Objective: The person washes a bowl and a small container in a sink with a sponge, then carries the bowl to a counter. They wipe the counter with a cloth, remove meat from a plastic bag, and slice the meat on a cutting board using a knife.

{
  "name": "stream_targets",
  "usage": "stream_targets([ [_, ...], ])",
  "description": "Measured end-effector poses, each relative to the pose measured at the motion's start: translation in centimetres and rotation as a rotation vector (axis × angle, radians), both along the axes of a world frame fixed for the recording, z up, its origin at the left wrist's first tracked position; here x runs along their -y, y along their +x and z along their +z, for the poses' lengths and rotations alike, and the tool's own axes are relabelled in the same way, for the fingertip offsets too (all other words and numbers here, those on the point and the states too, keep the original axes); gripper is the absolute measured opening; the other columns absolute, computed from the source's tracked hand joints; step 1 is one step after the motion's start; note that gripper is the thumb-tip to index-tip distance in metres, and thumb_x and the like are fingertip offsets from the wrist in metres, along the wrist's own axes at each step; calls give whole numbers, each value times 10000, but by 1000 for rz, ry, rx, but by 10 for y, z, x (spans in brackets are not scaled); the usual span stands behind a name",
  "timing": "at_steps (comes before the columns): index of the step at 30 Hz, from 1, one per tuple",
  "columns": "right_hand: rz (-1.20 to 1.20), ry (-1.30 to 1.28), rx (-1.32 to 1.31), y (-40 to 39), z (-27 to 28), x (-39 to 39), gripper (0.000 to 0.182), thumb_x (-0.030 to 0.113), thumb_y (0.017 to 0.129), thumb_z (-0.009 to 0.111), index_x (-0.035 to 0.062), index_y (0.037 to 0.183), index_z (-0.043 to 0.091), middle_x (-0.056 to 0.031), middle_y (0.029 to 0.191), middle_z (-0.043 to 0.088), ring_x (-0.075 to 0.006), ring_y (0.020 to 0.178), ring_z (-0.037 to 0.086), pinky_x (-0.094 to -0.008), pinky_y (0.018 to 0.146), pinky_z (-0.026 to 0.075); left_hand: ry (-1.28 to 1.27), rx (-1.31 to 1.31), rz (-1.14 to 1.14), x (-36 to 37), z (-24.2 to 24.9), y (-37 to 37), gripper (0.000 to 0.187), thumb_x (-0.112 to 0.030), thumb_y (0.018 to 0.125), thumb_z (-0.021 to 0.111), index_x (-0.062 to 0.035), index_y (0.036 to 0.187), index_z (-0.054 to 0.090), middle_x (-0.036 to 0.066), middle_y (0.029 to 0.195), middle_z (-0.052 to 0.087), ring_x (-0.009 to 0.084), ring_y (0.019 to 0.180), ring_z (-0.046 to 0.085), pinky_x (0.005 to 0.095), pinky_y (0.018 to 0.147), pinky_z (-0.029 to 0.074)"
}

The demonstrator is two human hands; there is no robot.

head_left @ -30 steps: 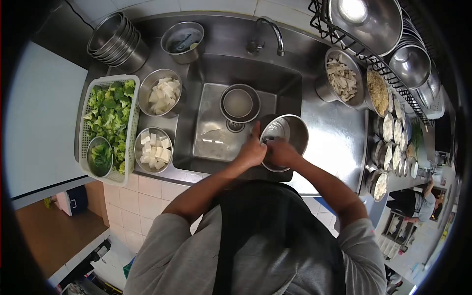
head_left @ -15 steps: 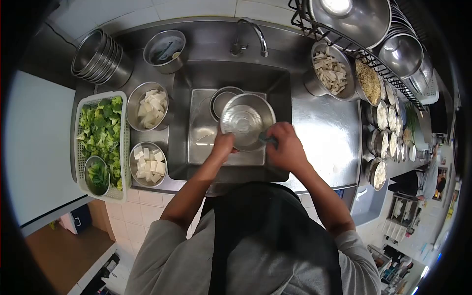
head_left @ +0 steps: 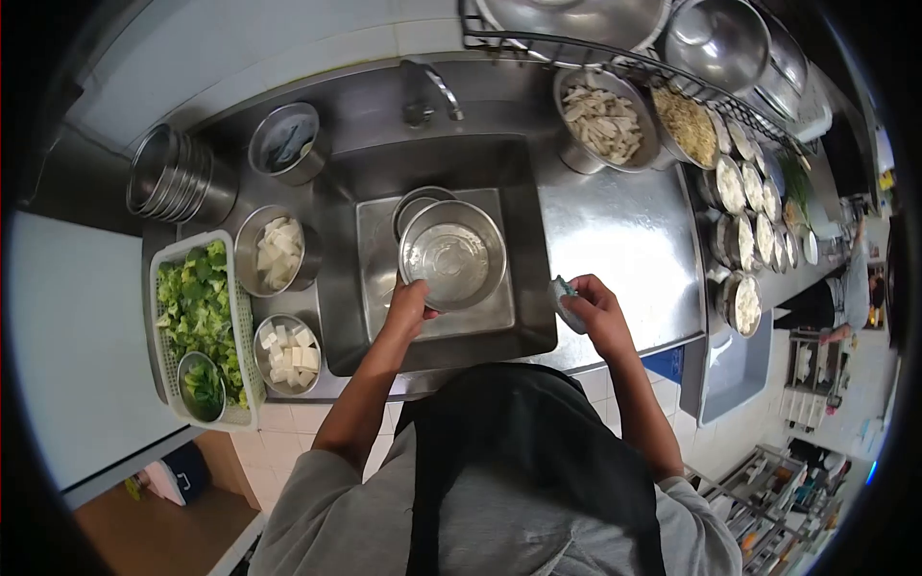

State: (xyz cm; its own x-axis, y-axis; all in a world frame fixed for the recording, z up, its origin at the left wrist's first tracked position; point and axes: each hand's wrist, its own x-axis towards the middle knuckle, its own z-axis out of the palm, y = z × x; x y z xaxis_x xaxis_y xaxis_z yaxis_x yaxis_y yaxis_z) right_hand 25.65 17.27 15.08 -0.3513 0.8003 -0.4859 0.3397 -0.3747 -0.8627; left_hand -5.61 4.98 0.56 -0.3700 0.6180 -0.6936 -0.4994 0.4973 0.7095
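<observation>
My left hand [head_left: 410, 309] grips the near rim of a round stainless steel bowl [head_left: 452, 254], held over the sink [head_left: 375, 288] with its inside facing up. Behind it, partly covered, a second metal bowl [head_left: 420, 200] rests in the sink. My right hand [head_left: 597, 309] is closed around a flat grey-green scouring pad [head_left: 569, 305], apart from the bowl, over the sink's right edge. Some of the pad is hidden by the fingers.
A tap [head_left: 432, 91] stands behind the sink. On the left are bowls of white chunks [head_left: 279, 252] and tofu cubes [head_left: 290, 357], a broccoli basket [head_left: 158, 317] and stacked metal pots [head_left: 182, 173]. Filled bowls [head_left: 605, 120] line the right, below a wire rack [head_left: 615, 56].
My right hand has moved right, away from the bowl's rim, with the scouring pad still in it. My left hand keeps hold of the bowl. The whole view has shifted.
</observation>
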Motion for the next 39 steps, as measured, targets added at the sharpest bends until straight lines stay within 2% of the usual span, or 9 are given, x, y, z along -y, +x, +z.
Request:
stream_targets([
  [6,13,14,15,19,-2,9,166,119,946,711,61,1092,661,0,949,682,-76,844,599,-253,756,461,-1,-55,-50,-24,12,12,423,-175,897,549,-53,1294,628,119,1046,733,215,729,715,302,459,518],
  [10,-44,-8,24,30,5,18,193,124,934,733,49,1099,666,-30,943,694,-93,836,606,-263,745,474,-130,-505,-238,-25,-68,4,650,-142,885,548,-166,1532,488,208,1184,743,308,765,774,380,500,596],
  [14,-90,-20,66,54,10,33,193,85,929,719,33,1106,662,-39,968,697,-100,861,618,-268,758,486,-188,-915,-617,18,-193,-25,654,-109,888,563,-244,1527,554,185,1259,746,348,1006,776,473,858,633],
  [17,-121,-15,110,73,21,45,182,78,929,706,48,1102,659,-12,969,679,-91,868,605,-261,778,474,-481,-440,-563,32,-139,-32,622,-124,904,566,-279,1506,573,151,1305,739,351,1187,718,456,996,571],
  [22,-226,-3,143,106,28,60,168,32,919,700,44,1082,662,-10,970,681,-92,874,611,-259,802,475,-507,-579,-874,40,-247,-64,704,-684,886,684,-100,1272,758,183,1261,753,349,1218,703,450,1044,535],
  [26,-305,-45,154,111,37,66,171,11,914,686,54,1076,655,2,952,666,-86,861,602,-253,800,463,-418,-522,-158,-22,-300,-75,699,-590,930,694,-95,1422,651,206,1353,698,403,1233,669,479,1062,514],
  [29,-379,-76,141,112,43,69,179,14,917,671,55,1090,649,-3,956,670,-92,864,608,-261,799,472,-394,49,236,-67,-300,-77,685,-429,922,767,-87,1481,567,205,1453,617,418,1291,620,584,1052,491],
  [32,-413,-113,238,134,45,68,167,20,918,669,60,1078,646,-1,940,664,-98,851,611,-265,793,478,-289,171,436,-89,-325,-63,647,-273,875,833,-71,1430,569,208,1453,591,409,1268,618,636,954,520],
  [39,-481,-130,344,113,49,56,162,12,919,660,78,1065,640,5,934,659,-103,844,610,-264,777,481,-219,382,506,-122,-372,-53,423,-122,913,780,-44,1290,603,150,1187,640,279,1075,641,406,870,574],
])
